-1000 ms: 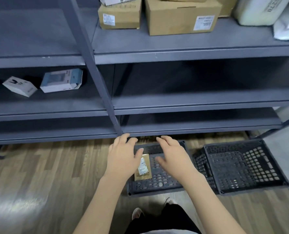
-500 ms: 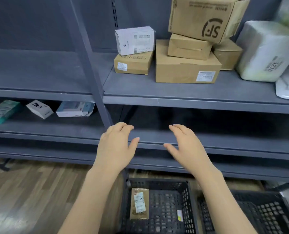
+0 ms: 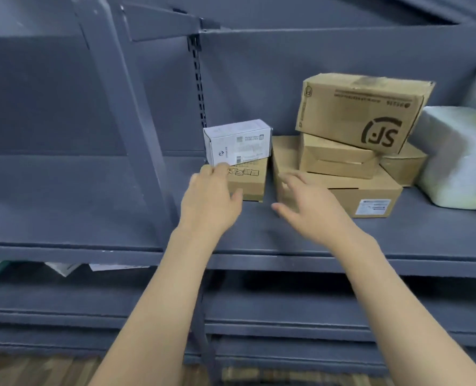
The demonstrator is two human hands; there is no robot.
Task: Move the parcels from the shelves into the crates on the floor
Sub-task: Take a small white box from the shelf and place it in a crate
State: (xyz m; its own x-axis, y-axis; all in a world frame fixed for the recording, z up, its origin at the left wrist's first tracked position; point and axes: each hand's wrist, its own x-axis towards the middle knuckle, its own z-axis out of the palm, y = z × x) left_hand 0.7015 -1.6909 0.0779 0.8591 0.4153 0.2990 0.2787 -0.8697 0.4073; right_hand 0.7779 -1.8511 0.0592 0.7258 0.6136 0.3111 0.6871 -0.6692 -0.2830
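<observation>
Both hands have come up from the crates to the shelf [image 3: 398, 232]. The left hand [image 3: 211, 201], fingers loosely spread, touches the small brown box [image 3: 249, 181] under the white box [image 3: 238, 142]. The right hand [image 3: 312, 210] hovers open before the flat carton [image 3: 370, 193]. The top carton [image 3: 362, 112] reads "SF".

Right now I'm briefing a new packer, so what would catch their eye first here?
Two bare hands reaching over the grey shelf: the left hand at a small brown box that carries a white box, the right hand open in front of a wide flat carton. Behind it leans a big carton on a smaller one, with white bags at the right.
</observation>
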